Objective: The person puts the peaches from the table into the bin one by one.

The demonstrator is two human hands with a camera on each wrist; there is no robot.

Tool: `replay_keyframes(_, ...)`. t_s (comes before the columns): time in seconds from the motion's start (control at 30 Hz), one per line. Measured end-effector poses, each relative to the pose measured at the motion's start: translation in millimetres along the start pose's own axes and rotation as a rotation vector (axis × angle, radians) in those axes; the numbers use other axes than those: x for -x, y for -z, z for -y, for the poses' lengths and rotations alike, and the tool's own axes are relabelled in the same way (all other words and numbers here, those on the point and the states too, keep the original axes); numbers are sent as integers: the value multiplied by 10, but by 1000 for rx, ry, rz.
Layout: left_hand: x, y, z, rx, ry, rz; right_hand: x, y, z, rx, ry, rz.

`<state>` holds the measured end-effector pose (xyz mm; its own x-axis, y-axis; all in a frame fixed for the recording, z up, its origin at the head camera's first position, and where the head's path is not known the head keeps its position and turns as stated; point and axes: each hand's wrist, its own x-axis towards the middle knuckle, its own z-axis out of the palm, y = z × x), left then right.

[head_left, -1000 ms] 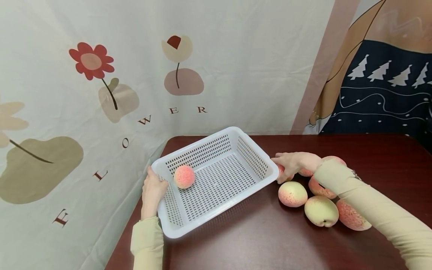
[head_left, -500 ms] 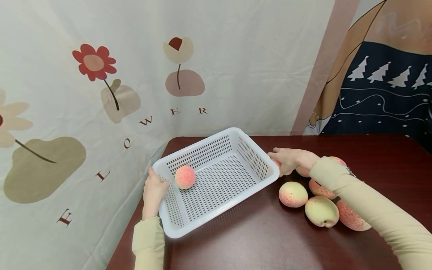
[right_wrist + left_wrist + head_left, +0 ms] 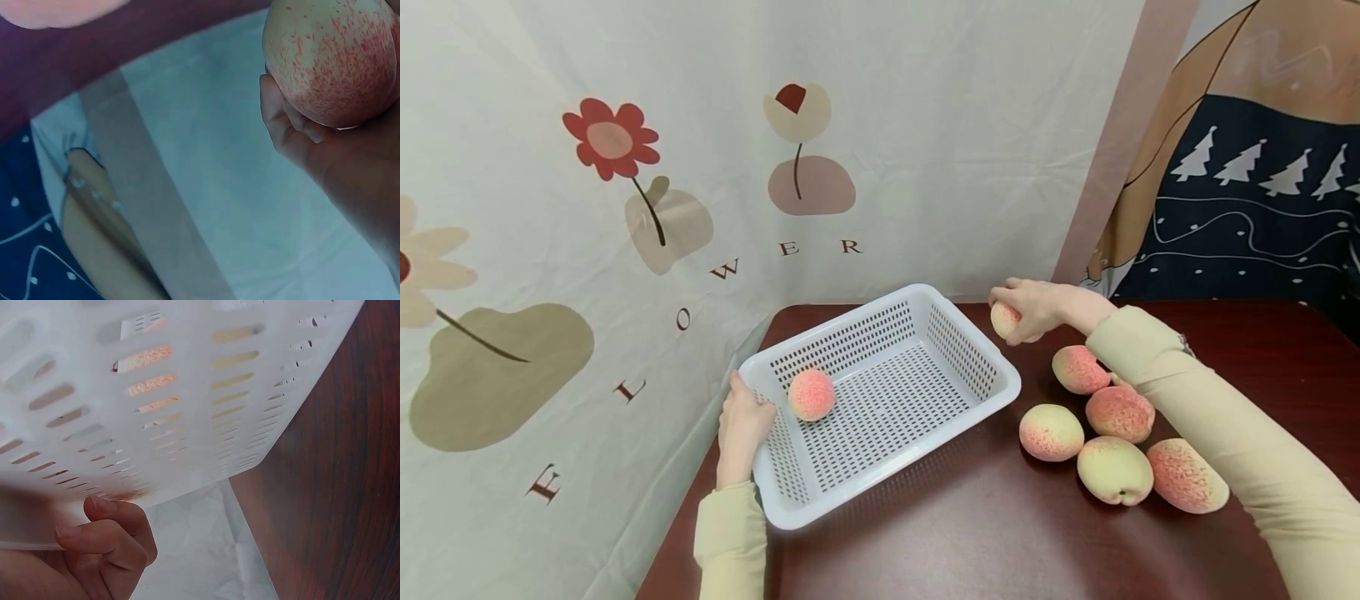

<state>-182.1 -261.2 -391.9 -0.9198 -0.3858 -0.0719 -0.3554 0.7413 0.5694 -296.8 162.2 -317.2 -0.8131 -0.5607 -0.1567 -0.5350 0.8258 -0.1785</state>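
Observation:
My left hand (image 3: 743, 432) grips the left rim of a white perforated plastic basket (image 3: 880, 493); in the left wrist view its curled fingers (image 3: 119, 534) lie under the basket's edge. Inside the basket, near that hand, sits one pink peach (image 3: 811, 395). My right hand (image 3: 1037, 310) holds another peach (image 3: 1004, 319) in the air, just beyond the basket's right end. The right wrist view shows this held peach (image 3: 331, 62) up close, pale yellow with red speckles, the hand curled round it. Several more peaches, such as a yellowish one (image 3: 1051, 432), lie below the right forearm.
The dark red-brown table (image 3: 970, 542) carries the basket and the group of peaches, among them a redder one (image 3: 1120, 413) and a yellow one (image 3: 1115, 471). Behind the table's far edge hangs a printed cloth (image 3: 940, 167) with flowers and letters.
The right hand has risen from the table beside the basket's right end, lifting a peach up and away. The left hand and basket stay in place.

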Motion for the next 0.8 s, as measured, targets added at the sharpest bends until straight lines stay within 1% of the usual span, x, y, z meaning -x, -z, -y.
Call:
replay_keyframes(0.1, -1, -4, 4, -1, -6, -6, -54, 106, 75, 5, 20, -18)
replay_keyframes(0.17, 3, 0, -2, -3, -6, 1, -101, 147, 141, 7, 37, -24)
replay_keyframes(0.3, 2, 6, -6, -4, -3, 20, -223, 156, 314, 7, 86, -43)
replay_keyframes(0.5, 5, 13, 7, 9, 5, 17, -499, 43, 659, -10, 154, -58)
replay_keyframes(0.8, -5, 10, -8, 9, 8, 15, -912, -234, 1206, -10, 205, -38)
